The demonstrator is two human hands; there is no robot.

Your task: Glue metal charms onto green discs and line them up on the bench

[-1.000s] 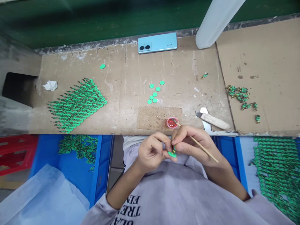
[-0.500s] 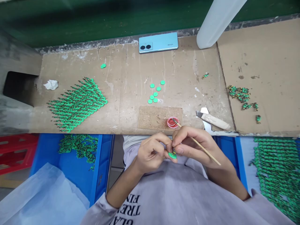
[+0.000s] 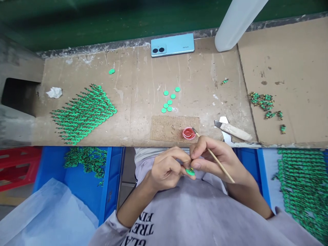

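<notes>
- My left hand (image 3: 167, 168) is curled in close to my chest, its fingertips pinched on a small green disc piece (image 3: 190, 172).
- My right hand (image 3: 214, 158) meets it from 3 o'clock, thumb and forefinger closed on the same green piece, so both hands touch there.
- That right hand also has a thin wooden stick (image 3: 215, 158) tucked between its fingers; the stick slants from 11 o'clock down to 5 o'clock across the back of the hand.
- The stick's upper tip lies just beside a little red pot (image 3: 188, 133), which sits at 12 o'clock from my hands on a rough brown pad (image 3: 169, 128) at the near edge of the cardboard bench (image 3: 143, 85).
- Further out at 12 o'clock, a loose cluster of green discs (image 3: 169, 100) lies on the cardboard, with one stray disc (image 3: 111, 71) off toward 10 o'clock.
- At 10 o'clock, rows of finished green pieces (image 3: 83, 114) are laid out in a neat slanted block, a crumpled white wad (image 3: 54, 92) beside them.
- A pale blue phone (image 3: 172, 45) lies face down at the far edge, a white bottle (image 3: 237, 24) to its right.
- At 2 o'clock lie a scraper with a pale handle (image 3: 232, 129) and a small heap of green-and-gold bits (image 3: 263, 102).
- Blue bins (image 3: 110, 184) below the bench at 9 and 3 o'clock hold more green pieces.
</notes>
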